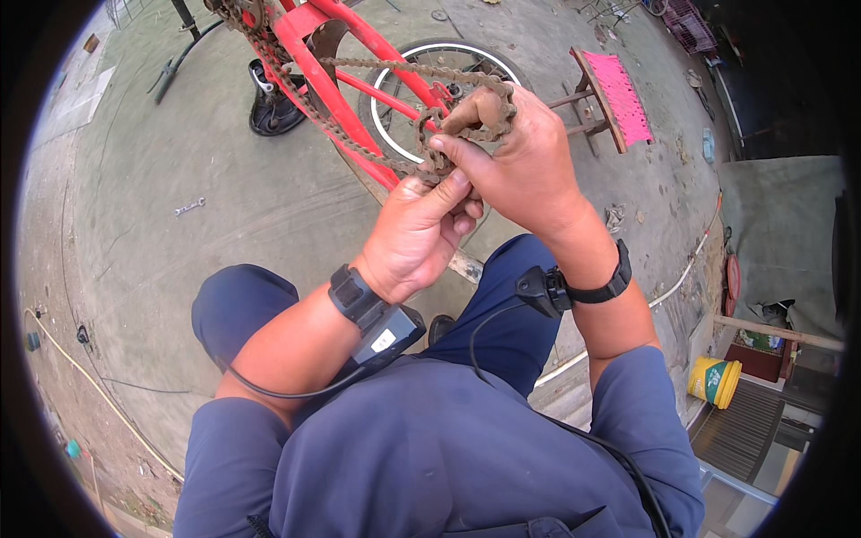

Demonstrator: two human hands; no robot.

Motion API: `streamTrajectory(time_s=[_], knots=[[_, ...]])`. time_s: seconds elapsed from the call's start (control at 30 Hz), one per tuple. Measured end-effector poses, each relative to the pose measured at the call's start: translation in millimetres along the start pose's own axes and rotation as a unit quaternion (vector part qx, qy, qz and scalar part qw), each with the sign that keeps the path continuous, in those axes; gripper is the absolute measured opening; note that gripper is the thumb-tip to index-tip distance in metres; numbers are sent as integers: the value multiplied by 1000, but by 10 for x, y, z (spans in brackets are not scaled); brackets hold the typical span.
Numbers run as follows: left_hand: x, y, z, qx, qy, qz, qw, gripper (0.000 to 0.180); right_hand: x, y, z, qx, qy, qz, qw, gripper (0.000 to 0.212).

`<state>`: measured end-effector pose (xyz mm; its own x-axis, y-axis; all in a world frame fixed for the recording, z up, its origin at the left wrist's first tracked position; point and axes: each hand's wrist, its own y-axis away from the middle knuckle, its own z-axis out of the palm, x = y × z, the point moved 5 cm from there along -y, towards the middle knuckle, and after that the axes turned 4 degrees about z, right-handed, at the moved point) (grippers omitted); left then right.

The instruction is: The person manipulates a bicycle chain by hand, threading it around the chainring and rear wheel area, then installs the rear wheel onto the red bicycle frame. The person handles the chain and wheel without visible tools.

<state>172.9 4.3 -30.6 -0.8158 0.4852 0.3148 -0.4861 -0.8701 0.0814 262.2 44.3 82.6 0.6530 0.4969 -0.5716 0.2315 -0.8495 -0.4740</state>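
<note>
Greyish floor (296, 206) surrounds us; near twelve o'clock, our left fingers (456, 182) and right fingers (465, 154) both grasp the grimy bicycle chain (404, 65).

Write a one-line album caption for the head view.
Bare left hand and bare right hand grip a grimy brown metal chain beside a red tubular bicycle frame.

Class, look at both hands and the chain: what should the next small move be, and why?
Probably, the right hand should gently open out the curled part of the rusty brown metal bicycle chain while the left hand steadies it. The chain bends tightly at the fingers of the right hand, whereas other stretches run fairly straight beside the red metal bicycle frame.
</note>
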Motion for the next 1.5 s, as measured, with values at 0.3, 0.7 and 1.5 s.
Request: streamTrajectory(time_s=[0.3, 0.7, 1.5], knots=[[-56, 70, -47, 12, -48, -27, 998, 10, -6, -50, 42, -89, 10, -72, 993, 20], [-109, 166, -166, -2, -94, -113, 989, 15, 372, 115, 244, -308, -200, 153, 918, 29], [-88, 184, -285, 62, -80, -128, 987, 13, 766, 29, 161, -222, -131, 165, 952, 11]])
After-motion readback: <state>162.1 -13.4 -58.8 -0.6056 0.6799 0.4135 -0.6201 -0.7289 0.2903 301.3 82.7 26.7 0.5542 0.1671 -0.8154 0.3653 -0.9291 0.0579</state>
